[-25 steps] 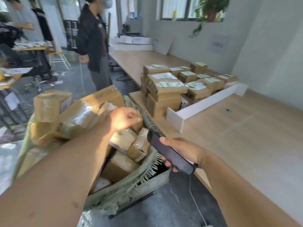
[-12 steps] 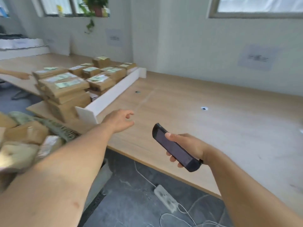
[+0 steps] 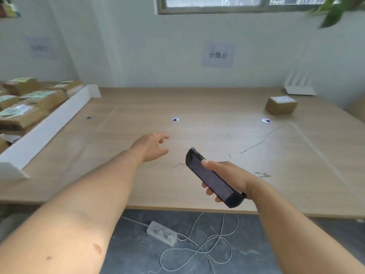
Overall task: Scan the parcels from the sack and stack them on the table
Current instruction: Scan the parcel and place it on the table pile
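Note:
My right hand (image 3: 227,175) grips a black handheld scanner (image 3: 212,177) above the front part of the wooden table (image 3: 197,135). To its left, my left hand (image 3: 151,146) reaches out over the table with relaxed fingers and holds nothing. Several brown cardboard parcels (image 3: 25,107) with pale labels are stacked at the far left, behind a white divider (image 3: 49,123). One single brown parcel (image 3: 281,104) sits at the table's far right. The sack is out of view.
A white power strip (image 3: 162,233) with looping white cables lies on the grey floor below the table's front edge. A white router (image 3: 300,86) stands by the back wall at the right. A paper sign (image 3: 218,55) hangs on the wall.
The view has swung right from the sack of parcels to the table. My left hand has left the sack and now reaches over the table. The scanner stays in my right hand.

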`<state>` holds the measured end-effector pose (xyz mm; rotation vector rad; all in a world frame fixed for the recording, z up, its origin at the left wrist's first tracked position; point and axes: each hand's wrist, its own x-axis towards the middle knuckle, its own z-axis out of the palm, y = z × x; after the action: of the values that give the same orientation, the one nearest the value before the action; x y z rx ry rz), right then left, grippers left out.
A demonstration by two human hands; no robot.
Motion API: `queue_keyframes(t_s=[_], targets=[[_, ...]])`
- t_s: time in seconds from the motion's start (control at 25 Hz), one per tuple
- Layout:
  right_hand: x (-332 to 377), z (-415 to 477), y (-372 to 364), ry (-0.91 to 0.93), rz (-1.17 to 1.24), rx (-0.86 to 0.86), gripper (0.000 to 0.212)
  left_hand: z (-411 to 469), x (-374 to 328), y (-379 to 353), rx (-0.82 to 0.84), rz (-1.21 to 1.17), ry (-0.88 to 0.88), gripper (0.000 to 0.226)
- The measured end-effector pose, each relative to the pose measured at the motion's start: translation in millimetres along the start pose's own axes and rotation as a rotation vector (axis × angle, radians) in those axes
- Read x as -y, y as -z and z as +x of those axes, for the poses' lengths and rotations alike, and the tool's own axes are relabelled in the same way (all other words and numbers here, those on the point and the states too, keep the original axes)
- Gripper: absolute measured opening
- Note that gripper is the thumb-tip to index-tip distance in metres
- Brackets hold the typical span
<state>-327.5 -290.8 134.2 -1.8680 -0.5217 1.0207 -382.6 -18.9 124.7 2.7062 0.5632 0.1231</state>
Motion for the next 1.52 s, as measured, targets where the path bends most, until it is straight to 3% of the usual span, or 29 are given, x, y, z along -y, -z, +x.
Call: queue_keyframes(t_s=[0.48,0.76,1.28,1.52], targets=[[-13,18,119,-0.061,0.167,-0.293,0.05,156,-119,-32,0.075,-0.057,-0.315,0.051],[-46,19,194,-0.11,0.221,-0.376,0.048,217,-200,-73,0.151,-0.065,-0.399,0.052],[-129,5,470,-0.098,0.276,-0.356,0.056,324,-443,-180,0.183,-0.071,-0.315,0.057],[-139,39,547,-0.078,0.3,-0.291,0.049,368,-476,-197,0.184,-0.027,-0.237,0.064]])
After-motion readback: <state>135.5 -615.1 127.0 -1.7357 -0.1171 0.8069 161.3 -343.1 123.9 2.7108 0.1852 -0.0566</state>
